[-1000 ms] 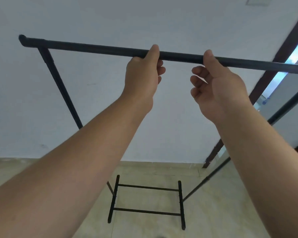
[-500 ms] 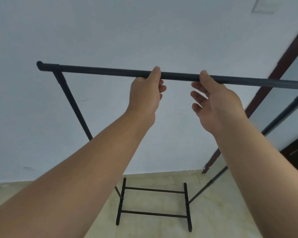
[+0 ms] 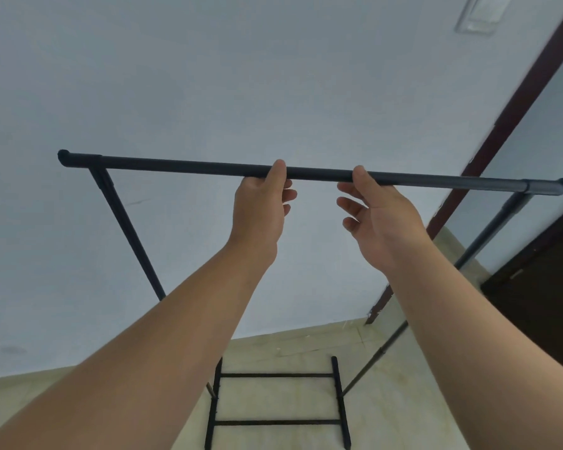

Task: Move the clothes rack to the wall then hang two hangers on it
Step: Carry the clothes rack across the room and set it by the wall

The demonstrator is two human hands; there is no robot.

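Top bar of black metal tube clothes rack (image 3: 182, 165) is gripped by left hand (image 3: 260, 209); right hand (image 3: 379, 211) grip loose, thumb on bar, fingers spread, white wall (image 3: 208, 76) behind

My one head-worn wide-angle view looks forward over both outstretched forearms, close on the left hand (image 3: 260, 206) and right hand (image 3: 381, 216), wall (image 3: 176, 76) beyond them, floor (image 3: 273, 397) below.
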